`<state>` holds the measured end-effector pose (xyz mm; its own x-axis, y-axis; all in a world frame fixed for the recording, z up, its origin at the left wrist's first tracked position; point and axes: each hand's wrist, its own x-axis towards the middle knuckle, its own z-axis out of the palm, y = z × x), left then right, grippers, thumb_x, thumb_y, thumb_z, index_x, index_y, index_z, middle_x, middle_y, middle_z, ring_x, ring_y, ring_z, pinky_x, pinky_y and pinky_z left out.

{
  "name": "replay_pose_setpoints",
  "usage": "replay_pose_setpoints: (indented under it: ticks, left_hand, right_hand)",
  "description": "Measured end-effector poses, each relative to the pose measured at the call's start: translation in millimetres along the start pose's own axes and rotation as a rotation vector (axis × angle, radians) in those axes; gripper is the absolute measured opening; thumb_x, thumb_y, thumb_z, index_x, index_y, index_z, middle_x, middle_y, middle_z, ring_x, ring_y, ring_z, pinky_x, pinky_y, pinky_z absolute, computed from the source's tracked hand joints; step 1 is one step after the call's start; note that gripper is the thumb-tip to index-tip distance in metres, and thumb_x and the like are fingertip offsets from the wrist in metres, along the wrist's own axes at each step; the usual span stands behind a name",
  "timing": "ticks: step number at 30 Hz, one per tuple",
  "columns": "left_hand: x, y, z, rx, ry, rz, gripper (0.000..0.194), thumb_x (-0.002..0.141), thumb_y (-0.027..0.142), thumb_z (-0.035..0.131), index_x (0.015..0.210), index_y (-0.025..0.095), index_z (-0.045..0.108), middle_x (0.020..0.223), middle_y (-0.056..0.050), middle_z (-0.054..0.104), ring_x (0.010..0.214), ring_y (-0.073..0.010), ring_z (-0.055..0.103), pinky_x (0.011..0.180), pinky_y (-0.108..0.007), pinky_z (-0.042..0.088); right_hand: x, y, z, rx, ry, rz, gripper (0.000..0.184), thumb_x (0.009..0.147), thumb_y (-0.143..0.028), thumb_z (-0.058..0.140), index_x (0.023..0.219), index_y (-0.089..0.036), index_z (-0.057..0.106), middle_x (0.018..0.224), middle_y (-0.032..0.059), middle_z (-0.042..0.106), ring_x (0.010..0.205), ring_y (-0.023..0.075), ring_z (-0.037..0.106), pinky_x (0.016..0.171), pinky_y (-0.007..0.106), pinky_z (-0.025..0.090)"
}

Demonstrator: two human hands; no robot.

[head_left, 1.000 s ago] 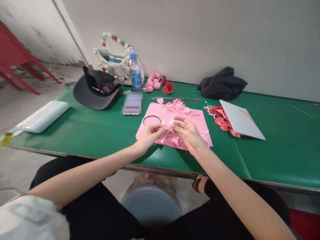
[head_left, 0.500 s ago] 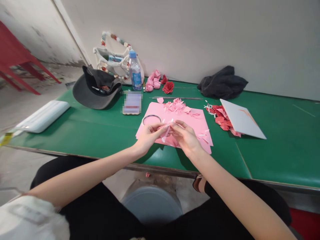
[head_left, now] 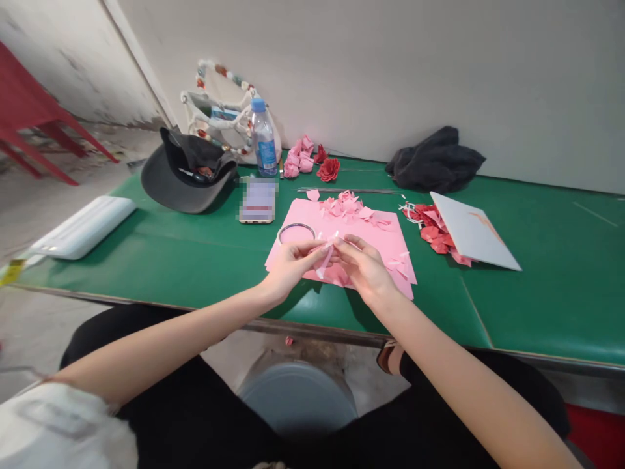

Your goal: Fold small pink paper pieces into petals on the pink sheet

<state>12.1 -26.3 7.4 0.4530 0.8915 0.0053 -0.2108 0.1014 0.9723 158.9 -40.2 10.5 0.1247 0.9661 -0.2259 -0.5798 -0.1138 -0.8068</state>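
Note:
Between my two hands is a small folded piece of pink paper, pinched at its top. My left hand grips it from the left, thumb and fingers closed. From the other side my right hand closes its fingertips on the same piece; part of it is hidden behind the fingers. Below the hands lie pink paper sheets. A roll of tape rests on them beside my left hand. Cut pink paper pieces are heaped at the sheets' far edge, with more scraps to the right.
On the green table are a phone, a cap, a water bottle, a beaded bag, paper flowers, thin wires, a dark cloth, red paper pieces, a white board and a white device.

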Motion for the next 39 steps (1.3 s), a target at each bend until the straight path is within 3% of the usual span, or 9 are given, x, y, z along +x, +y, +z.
replay_pose_setpoints:
  ticks: [21,32,39]
  left_hand:
    - [0,-2,-1.9,0.053,0.010,0.004,0.035,0.078,0.038,0.067,0.102,0.013,0.071,0.098,-0.010,0.072,0.093,-0.0234,0.067,0.087,-0.035,0.051]
    - [-3,-3,-1.4,0.046,0.033,-0.017,0.034,0.074,0.037,0.071,0.100,0.015,0.071,0.094,-0.007,0.072,0.086,-0.0203,0.066,0.077,-0.028,0.051]
    - [-1,-4,-2.9,0.028,0.041,-0.035,0.031,0.074,0.040,0.070,0.093,0.014,0.072,0.090,-0.006,0.072,0.078,-0.0172,0.066,0.070,-0.025,0.050]
  right_hand:
    - [-1,2,1,-0.030,0.026,-0.027,0.037,0.052,-0.019,0.083,0.077,-0.018,0.057,0.071,-0.0018,0.067,0.066,0.0127,0.065,0.066,0.026,0.052]
    - [-8,18,4,-0.242,0.087,-0.372,0.024,0.065,-0.024,0.075,0.075,-0.020,0.054,0.076,-0.0018,0.061,0.071,0.0123,0.061,0.067,0.027,0.052]
    - [-12,21,5,-0.389,0.038,-0.593,0.014,0.073,-0.021,0.069,0.074,-0.020,0.055,0.078,-0.0004,0.059,0.082,0.0141,0.060,0.081,0.031,0.051]
